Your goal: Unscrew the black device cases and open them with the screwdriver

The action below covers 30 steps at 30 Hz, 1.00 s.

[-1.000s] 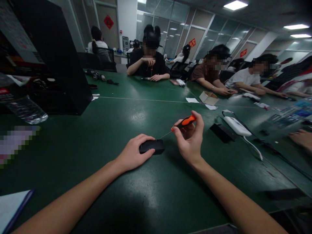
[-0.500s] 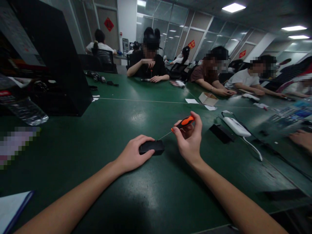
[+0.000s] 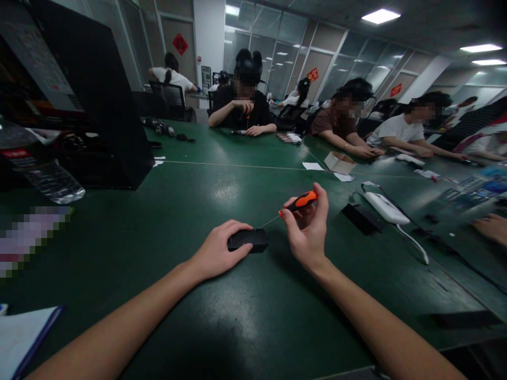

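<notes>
Left hand point(image 3: 216, 253) clamps black box point(image 3: 248, 240) flat on table point(image 3: 158, 221); right hand point(image 3: 307, 227) fingers grip orange screwdriver point(image 3: 299, 202), shaft slanting down-left onto box's right end.

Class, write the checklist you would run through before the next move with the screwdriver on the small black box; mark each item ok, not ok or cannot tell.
1. The left hand steadies the black box on the green table: ok.
2. The right hand grips the screwdriver by its orange handle: ok.
3. Its shaft slants down to the box: ok.
4. Tip seated in a screw: cannot tell.
5. The white device lies apart from the right hand: ok.
</notes>
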Each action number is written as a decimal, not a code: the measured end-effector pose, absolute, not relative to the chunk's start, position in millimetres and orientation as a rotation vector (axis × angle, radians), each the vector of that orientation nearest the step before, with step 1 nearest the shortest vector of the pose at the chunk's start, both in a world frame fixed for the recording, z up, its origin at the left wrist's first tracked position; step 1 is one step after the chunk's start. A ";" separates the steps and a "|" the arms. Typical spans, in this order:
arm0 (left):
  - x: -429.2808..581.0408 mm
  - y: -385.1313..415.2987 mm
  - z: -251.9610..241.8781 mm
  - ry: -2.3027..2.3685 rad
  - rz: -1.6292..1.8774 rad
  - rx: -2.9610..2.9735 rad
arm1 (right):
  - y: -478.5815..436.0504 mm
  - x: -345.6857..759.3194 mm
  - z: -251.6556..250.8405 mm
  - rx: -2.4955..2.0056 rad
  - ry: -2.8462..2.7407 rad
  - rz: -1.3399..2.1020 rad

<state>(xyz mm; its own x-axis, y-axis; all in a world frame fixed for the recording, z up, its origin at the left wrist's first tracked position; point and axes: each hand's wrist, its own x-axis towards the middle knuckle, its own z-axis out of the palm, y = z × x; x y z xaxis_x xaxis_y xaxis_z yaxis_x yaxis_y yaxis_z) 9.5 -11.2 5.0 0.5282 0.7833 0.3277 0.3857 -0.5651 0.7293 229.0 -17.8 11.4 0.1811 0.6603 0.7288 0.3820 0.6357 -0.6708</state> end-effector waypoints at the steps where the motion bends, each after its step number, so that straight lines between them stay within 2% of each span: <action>1: 9.5 -11.3 5.3 0.944 0.872 2.177 | -18.0 228.7 11.1 -0.931 -1.433 0.238; 17: 10.5 -12.6 7.6 0.942 0.872 2.180 | -11.8 232.5 10.3 -0.963 -1.311 0.378; 30: 9.6 -11.7 10.0 0.959 0.843 2.200 | -13.1 231.9 9.8 -0.942 -1.344 0.350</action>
<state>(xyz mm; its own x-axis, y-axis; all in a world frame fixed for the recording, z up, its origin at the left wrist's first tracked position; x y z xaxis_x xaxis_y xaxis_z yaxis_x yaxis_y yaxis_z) 9.6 -11.7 10.0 0.5396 0.7822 0.3113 0.4091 -0.5668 0.7151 231.9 -13.1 9.8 0.2416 0.7054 0.6664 0.2902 0.6028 -0.7433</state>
